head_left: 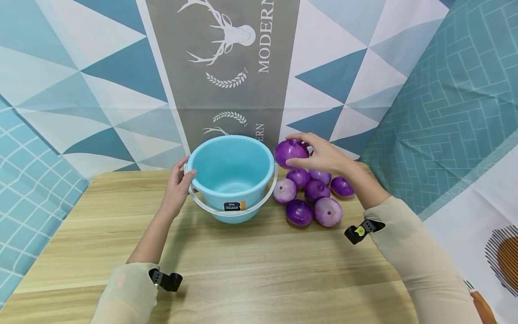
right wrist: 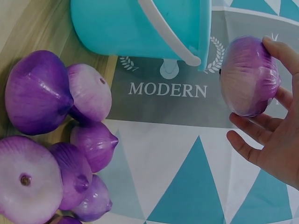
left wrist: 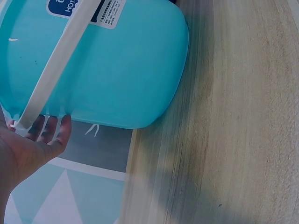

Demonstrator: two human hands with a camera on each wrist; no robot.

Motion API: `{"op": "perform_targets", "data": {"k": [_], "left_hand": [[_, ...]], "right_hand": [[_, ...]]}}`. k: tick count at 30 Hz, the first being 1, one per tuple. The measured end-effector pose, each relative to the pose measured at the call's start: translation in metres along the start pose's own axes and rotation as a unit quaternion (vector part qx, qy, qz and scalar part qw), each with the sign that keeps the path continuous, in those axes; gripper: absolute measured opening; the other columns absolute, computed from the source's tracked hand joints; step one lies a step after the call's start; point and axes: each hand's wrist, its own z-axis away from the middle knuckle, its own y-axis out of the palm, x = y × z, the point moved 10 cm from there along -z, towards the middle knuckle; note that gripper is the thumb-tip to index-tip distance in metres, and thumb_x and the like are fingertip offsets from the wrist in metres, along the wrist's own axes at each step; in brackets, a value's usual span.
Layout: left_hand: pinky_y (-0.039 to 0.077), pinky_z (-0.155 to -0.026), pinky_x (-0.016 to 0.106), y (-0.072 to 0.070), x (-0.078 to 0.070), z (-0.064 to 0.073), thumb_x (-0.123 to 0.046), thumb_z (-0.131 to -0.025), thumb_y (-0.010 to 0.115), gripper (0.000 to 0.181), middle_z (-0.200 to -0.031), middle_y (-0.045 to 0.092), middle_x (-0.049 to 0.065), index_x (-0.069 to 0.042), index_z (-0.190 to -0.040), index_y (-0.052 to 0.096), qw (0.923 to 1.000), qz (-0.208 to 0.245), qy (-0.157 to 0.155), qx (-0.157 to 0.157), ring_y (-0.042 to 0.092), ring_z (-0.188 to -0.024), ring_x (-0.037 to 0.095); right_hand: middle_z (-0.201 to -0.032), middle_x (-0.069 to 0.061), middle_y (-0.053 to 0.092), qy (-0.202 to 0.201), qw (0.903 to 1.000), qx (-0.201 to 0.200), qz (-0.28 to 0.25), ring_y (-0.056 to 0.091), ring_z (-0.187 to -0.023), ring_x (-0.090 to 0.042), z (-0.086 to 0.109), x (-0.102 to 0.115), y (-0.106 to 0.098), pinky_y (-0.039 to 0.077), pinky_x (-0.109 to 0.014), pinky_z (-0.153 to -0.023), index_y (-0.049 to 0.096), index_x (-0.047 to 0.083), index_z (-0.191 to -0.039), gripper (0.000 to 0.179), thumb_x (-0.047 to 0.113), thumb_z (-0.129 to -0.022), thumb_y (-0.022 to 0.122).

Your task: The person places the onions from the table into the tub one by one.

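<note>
A light blue bucket (head_left: 218,201) stands upright on the wooden table, its white handle (head_left: 210,210) hanging down across the front. My left hand (head_left: 176,189) grips the bucket's left rim, thumb over the edge and fingers along the outside wall. To the bucket's right, my right hand (head_left: 323,155) holds a purple onion (head_left: 288,154) in the air between thumb and fingers, near rim height. In the right wrist view that onion (right wrist: 247,74) appears apart from the bucket. Several more purple onions (head_left: 317,191) lie grouped on the table below the right hand.
The wooden table (head_left: 251,265) extends in front of the bucket. Behind it hangs a patterned cloth (head_left: 226,96) with a deer head and the word MODERN. Blue-green tile-patterned cloth (head_left: 453,99) lines the right side.
</note>
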Motion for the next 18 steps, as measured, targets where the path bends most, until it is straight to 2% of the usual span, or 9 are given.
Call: {"op": "perform_targets", "data": {"k": [7, 18], "left_hand": [[0.055, -0.066, 0.015, 0.000, 0.000, 0.000, -0.023, -0.099, 0.042, 0.054, -0.121, 0.043, 0.020, -0.014, -0.148, 0.022, 1.0000, -0.001, -0.003, -0.003, 0.057, -0.088, 0.002], [0.055, -0.066, 0.014, 0.000, 0.001, 0.000, -0.025, -0.099, 0.043, 0.054, -0.123, 0.043, 0.021, -0.017, -0.148, 0.023, 1.0000, -0.005, -0.005, -0.004, 0.057, -0.089, 0.003]], "right_hand": [[-0.124, -0.001, 0.049, 0.000, 0.9999, -0.005, -0.010, 0.047, -0.113, -0.020, -0.005, 0.002, 0.001, 0.053, -0.039, -0.086, 0.044, 0.023, -0.137, 0.067, 0.044, -0.079, 0.070], [-0.124, -0.004, 0.051, -0.027, 0.9995, -0.002, -0.013, 0.048, -0.112, -0.020, -0.014, 0.014, 0.006, 0.053, -0.038, -0.084, 0.045, 0.023, -0.137, 0.064, 0.038, -0.080, 0.071]]}}
